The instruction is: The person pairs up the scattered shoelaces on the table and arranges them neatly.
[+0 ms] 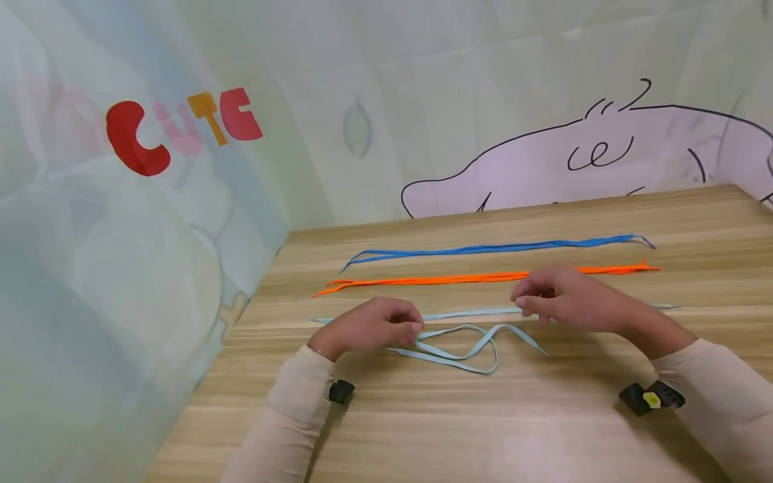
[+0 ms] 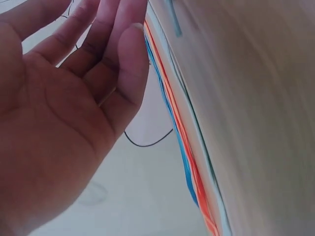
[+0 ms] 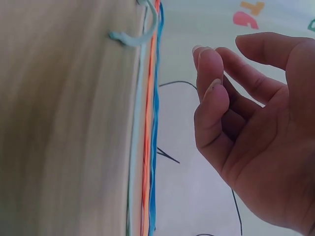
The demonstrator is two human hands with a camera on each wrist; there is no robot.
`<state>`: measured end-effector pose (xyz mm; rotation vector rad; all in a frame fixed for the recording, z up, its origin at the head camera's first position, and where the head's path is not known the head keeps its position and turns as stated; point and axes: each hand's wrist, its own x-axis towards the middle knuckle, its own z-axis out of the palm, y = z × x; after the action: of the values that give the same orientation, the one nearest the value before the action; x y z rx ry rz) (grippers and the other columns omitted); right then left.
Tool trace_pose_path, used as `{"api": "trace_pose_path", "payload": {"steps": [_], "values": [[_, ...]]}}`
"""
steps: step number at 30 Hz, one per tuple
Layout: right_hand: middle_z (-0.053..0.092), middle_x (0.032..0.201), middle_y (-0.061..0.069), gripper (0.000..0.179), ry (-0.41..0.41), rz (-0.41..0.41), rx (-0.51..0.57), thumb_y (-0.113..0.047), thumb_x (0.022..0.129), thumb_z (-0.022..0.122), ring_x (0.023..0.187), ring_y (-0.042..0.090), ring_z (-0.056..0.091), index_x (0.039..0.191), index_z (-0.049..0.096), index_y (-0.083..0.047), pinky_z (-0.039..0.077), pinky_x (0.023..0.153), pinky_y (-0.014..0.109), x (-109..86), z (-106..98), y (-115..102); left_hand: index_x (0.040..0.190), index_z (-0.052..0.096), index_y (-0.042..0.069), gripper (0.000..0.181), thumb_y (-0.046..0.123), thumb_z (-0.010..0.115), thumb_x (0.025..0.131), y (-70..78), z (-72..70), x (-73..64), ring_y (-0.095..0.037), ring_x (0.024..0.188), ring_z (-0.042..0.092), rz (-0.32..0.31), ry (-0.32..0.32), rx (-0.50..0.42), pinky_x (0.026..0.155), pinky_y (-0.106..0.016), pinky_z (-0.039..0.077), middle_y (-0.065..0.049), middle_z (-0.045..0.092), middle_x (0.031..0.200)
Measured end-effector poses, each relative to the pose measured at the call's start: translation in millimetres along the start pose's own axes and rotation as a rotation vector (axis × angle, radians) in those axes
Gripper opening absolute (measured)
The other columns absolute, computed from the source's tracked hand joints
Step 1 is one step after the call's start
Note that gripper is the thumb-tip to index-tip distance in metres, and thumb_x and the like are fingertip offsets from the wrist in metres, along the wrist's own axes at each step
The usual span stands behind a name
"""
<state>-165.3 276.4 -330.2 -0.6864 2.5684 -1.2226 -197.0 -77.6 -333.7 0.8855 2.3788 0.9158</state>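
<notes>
A loose pale blue shoelace (image 1: 447, 362) lies in loops on the table, its one tip pointing right. My left hand (image 1: 374, 325) is at the left end of these loops, fingers loosely bent; in the left wrist view no lace shows between its fingers. Behind the loops, another pale blue shoelace (image 1: 471, 313) is stretched out straight, partly hidden by both hands. Above its right part hovers my right hand (image 1: 570, 298), fingers relaxed and holding nothing in the right wrist view. Farther back lie a doubled orange shoelace (image 1: 435, 279) and a doubled blue shoelace (image 1: 501, 248), roughly parallel.
The wood-grain table (image 1: 483, 429) meets a printed cloth backdrop (image 1: 338, 80) at the back and left. Coloured letters and a line-drawn animal decorate the cloth. Dark bands (image 1: 651, 398) sit at both wrists.
</notes>
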Motion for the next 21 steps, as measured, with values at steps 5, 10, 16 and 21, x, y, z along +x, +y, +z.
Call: {"api": "trace_pose_path", "payload": {"steps": [5,10,16,21], "values": [[0.065,0.09,0.003,0.025,-0.012,0.002,-0.028,-0.03,0.099,0.065,0.072,0.021,0.061,0.114,0.069,-0.01,0.049,0.064,0.031,2.5,10,-2,0.104,0.07,0.01,0.015,0.021,0.06,0.102,4.1,6.8,4.8,-0.02,0.087,0.066,0.01,-0.038,-0.029,0.078,-0.031,0.052,-0.003,0.07,0.092],[0.068,0.104,0.002,0.028,-0.03,-0.033,-0.029,-0.025,0.098,0.066,0.072,0.019,0.065,0.119,0.068,-0.007,0.051,0.065,0.031,3.9,19,-4,0.104,0.07,0.015,0.011,0.021,0.062,0.101,8.4,12.3,5.1,-0.016,0.083,0.063,-0.009,-0.046,0.025,0.073,-0.03,0.051,0.0,0.069,0.09],[0.068,0.113,0.003,0.033,-0.097,-0.019,-0.026,-0.023,0.098,0.065,0.075,0.018,0.067,0.127,0.065,-0.007,0.052,0.067,0.031,5.6,27,-6,0.105,0.07,0.018,0.008,0.021,0.069,0.097,10.7,18.1,7.3,-0.011,0.083,0.058,-0.017,-0.057,0.107,0.073,-0.027,0.05,0.011,0.066,0.09],[0.066,0.124,0.004,0.037,-0.137,-0.016,-0.017,-0.025,0.098,0.066,0.091,0.018,0.067,0.131,0.063,-0.008,0.054,0.076,0.033,5.0,30,-6,0.1,0.07,0.018,0.006,0.02,0.072,0.094,11.4,21.1,9.0,-0.01,0.08,0.057,-0.017,-0.064,0.143,0.07,-0.026,0.05,0.01,0.065,0.087]]}}
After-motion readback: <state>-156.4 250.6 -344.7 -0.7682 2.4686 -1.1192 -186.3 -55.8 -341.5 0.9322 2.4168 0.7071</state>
